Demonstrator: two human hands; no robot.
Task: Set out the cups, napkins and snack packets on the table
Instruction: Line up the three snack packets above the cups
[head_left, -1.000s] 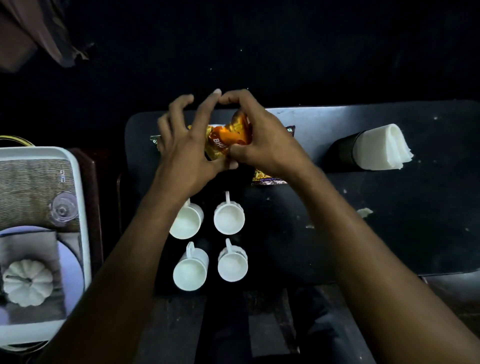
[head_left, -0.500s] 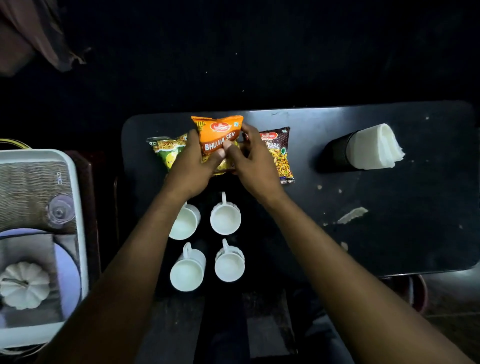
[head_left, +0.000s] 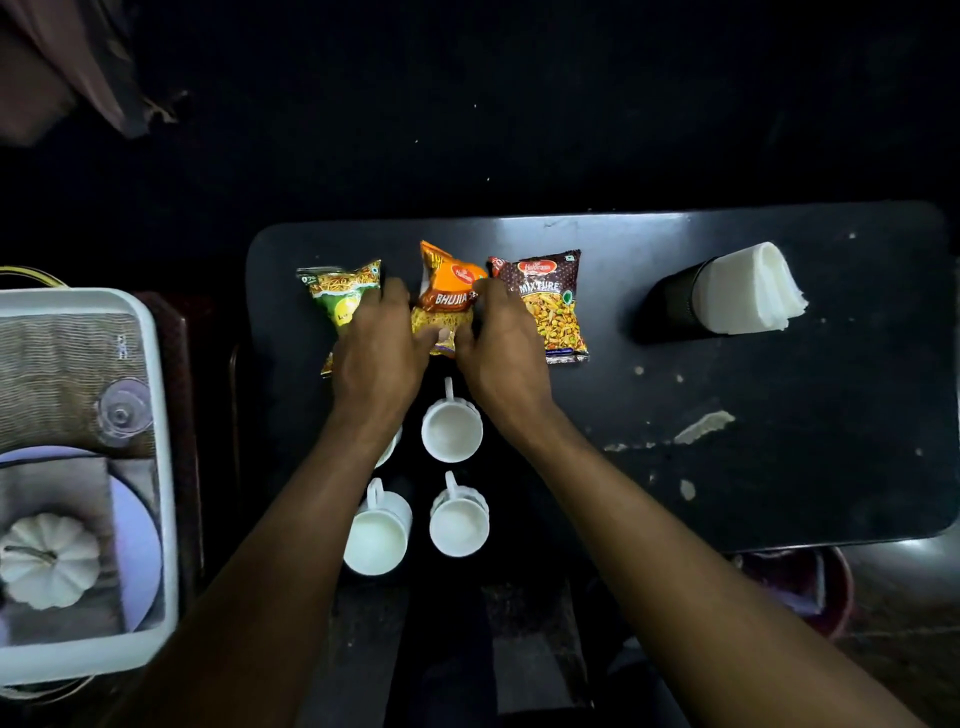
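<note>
Three snack packets lie in a row at the far left of the dark table (head_left: 779, 467): a green packet (head_left: 337, 291), an orange packet (head_left: 447, 296) and a brown packet (head_left: 553, 306). My left hand (head_left: 376, 358) and my right hand (head_left: 501, 358) both grip the orange packet by its lower sides, pressing it onto the table. Several white cups stand nearer me, among them one (head_left: 452, 428) just below my hands, one (head_left: 460, 522) behind it and one (head_left: 376, 538) to its left. A stack of white napkins (head_left: 748, 291) sticks out of a dark holder (head_left: 672, 306) at the right.
A white tray (head_left: 156, 467) to the left of the table holds a woven mat, a clear glass (head_left: 122, 413), a plate and a white pumpkin ornament (head_left: 49, 558). Pale scuffs mark the table's right half. A reddish round object (head_left: 826, 587) sits below the table's near edge.
Both hands have brought the orange packet down from a raised hold and laid it between the green and brown packets. The hands have slid lower on it.
</note>
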